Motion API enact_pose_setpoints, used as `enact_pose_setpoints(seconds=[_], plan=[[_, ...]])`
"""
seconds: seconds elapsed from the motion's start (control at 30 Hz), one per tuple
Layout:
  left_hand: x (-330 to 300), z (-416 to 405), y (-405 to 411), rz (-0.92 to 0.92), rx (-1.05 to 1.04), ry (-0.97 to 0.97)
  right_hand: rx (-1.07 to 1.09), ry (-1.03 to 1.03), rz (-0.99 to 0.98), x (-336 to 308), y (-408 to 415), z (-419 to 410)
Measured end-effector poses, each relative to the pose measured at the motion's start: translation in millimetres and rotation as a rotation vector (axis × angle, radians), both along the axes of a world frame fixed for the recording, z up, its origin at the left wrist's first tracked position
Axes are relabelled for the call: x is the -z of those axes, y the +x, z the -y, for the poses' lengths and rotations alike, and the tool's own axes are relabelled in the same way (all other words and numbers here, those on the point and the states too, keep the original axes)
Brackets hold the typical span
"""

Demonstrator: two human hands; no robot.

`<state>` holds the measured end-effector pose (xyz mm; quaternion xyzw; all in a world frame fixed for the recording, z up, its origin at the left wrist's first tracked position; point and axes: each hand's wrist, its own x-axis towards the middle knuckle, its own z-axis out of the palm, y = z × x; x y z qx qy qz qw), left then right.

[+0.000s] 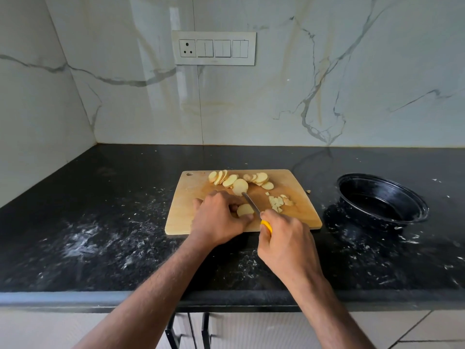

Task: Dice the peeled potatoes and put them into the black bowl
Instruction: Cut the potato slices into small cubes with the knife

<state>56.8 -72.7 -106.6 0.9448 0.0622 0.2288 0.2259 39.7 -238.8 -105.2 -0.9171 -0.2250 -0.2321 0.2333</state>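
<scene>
A wooden cutting board point(299, 217) lies on the black counter. Several round potato slices point(260, 178) are fanned along its far edge, and a small heap of diced potato point(278, 201) sits right of centre. My left hand point(219, 217) presses down on a stack of potato slices point(245, 210) near the board's front. My right hand point(286, 240) grips a knife point(251, 202) by its yellow handle, the blade lying just right of the held slices and pointing away from me. The black bowl point(382, 200) stands tilted on the counter to the right of the board; no potato shows inside it.
The black granite counter point(100, 222) carries white smears and specks. A marble wall with a switch panel point(214, 47) rises behind, and a side wall closes the left. One potato scrap point(308, 191) lies off the board's right edge. Cabinet handles point(173, 331) sit below the counter's front edge.
</scene>
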Motion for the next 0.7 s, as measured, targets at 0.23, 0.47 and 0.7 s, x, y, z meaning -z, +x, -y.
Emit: enact_pose_setpoints(seconds=[0.23,0.47,0.7], plan=[[2.6,0.5,4.2,-0.005,-0.019,0.047,-0.011,-0.024,0.011,-1.0,0.4,-1.2],[3.7,1.3,7.4,0.007,-0.028,-0.009,-0.022,-0.075,-0.037,-1.3,1.0,-1.6],[3.3,2.3,6.0,-0.008,-0.044,-0.031,-0.036,-0.097,-0.091,-2.3,-4.1,0.6]])
